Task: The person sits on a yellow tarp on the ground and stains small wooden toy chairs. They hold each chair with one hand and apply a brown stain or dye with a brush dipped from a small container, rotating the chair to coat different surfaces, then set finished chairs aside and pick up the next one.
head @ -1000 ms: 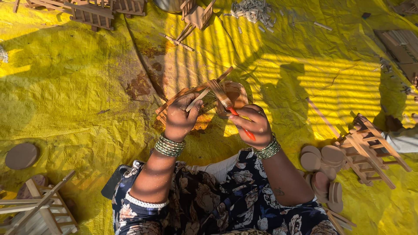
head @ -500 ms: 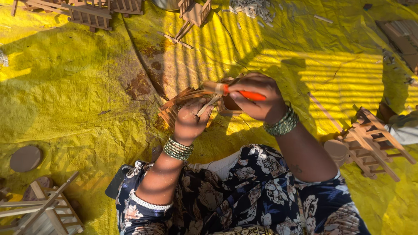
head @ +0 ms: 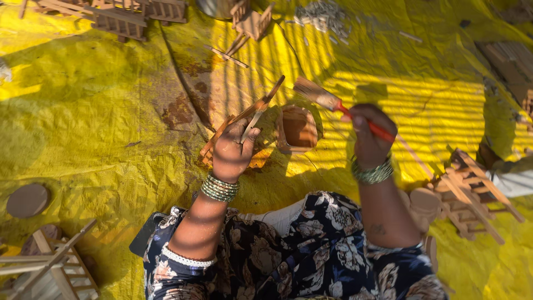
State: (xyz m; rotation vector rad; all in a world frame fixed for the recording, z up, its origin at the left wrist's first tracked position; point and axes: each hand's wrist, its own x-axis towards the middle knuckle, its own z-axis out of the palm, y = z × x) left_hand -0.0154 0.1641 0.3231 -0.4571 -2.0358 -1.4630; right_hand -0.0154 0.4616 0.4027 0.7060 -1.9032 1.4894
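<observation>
My left hand (head: 232, 153) grips a small model made of thin wooden sticks (head: 244, 119), held tilted above the yellow sheet (head: 100, 111). My right hand (head: 369, 136) holds a red-handled paintbrush (head: 338, 105), its bristles pointing up and left, apart from the stick piece. A small brown cup (head: 298, 129) stands on the sheet between both hands, just below the brush tip. Green bangles are on both wrists.
Finished little wooden pieces lie around: some at the top left (head: 119, 16), one at the top middle (head: 250, 22), a pile at the right (head: 472, 191), more at the bottom left (head: 47, 264). A round wooden disc (head: 28, 200) lies left. Another person's sleeve (head: 513, 178) shows at right.
My right hand has drawn the brush away to the right, off the stick piece. The cup, hidden behind the hands before, now shows. My left hand stays on the piece.
</observation>
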